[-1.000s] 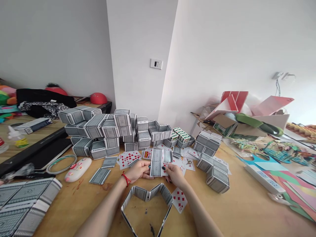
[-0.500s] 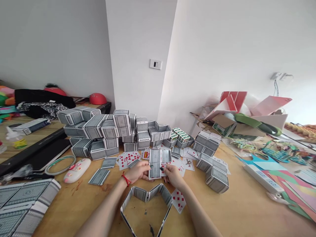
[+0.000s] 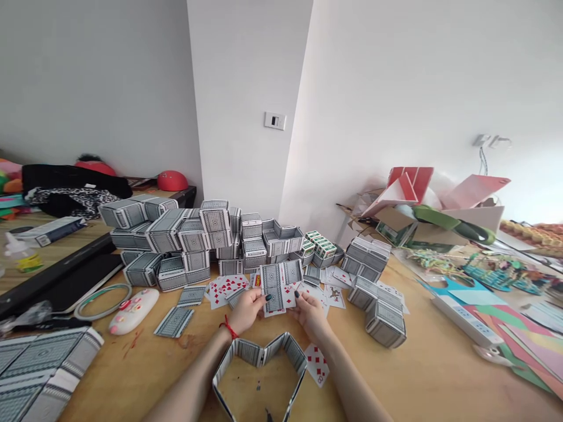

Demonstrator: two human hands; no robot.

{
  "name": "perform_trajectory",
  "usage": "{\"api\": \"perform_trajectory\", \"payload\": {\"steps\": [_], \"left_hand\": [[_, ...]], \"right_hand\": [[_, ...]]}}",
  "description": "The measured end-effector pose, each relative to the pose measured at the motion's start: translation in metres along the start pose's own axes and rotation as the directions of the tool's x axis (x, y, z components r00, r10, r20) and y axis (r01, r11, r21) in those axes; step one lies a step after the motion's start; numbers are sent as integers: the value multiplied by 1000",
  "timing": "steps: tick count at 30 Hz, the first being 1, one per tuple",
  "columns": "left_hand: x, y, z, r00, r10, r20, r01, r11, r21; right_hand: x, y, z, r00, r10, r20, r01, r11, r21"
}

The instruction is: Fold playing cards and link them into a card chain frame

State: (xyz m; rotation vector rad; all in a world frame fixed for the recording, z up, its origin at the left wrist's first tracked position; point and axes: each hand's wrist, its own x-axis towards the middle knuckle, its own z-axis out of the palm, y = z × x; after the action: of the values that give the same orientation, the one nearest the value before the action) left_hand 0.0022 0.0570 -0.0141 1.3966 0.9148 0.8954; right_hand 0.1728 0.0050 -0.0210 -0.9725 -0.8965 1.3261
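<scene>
In front of me my left hand (image 3: 247, 309) pinches a grey-patterned playing card (image 3: 272, 284) by its left edge, thumb on top. Opposite it, my right hand (image 3: 311, 312) is closed with its thumb and fingers at the right edge of the same card piece, where a face with red diamonds and a folded grey back (image 3: 292, 272) show. What the fingers underneath do is hidden. Between my forearms stands a heart-shaped frame of folded cards (image 3: 250, 353). An eight of diamonds (image 3: 317, 366) lies partly under my right forearm.
Stacked folded-card blocks (image 3: 167, 230) line the back left; more blocks (image 3: 386, 323) stand at right. Loose cards (image 3: 225, 288) lie behind my hands. A pink-and-white case (image 3: 134, 312) and a larger card structure (image 3: 39, 366) sit left. A power strip (image 3: 468, 319) and coloured paper lie right.
The held card piece has tilted up slightly, and my right hand has shifted a little along its edge. The view has moved slightly.
</scene>
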Motion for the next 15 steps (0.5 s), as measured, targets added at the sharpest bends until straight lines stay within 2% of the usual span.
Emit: {"api": "perform_trajectory", "payload": {"steps": [3, 9, 15], "left_hand": [[-2, 3, 3, 997, -53, 64, 58, 995, -77], [-7, 5, 9, 968, -95, 232, 150, 961, -231], [-9, 8, 7, 961, -132, 242, 192, 951, -241]], "right_hand": [[-1, 2, -3, 996, 76, 51, -82, 988, 129], [-4, 4, 8, 990, 89, 109, -112, 969, 221], [-9, 3, 11, 982, 156, 110, -179, 951, 253]]}}
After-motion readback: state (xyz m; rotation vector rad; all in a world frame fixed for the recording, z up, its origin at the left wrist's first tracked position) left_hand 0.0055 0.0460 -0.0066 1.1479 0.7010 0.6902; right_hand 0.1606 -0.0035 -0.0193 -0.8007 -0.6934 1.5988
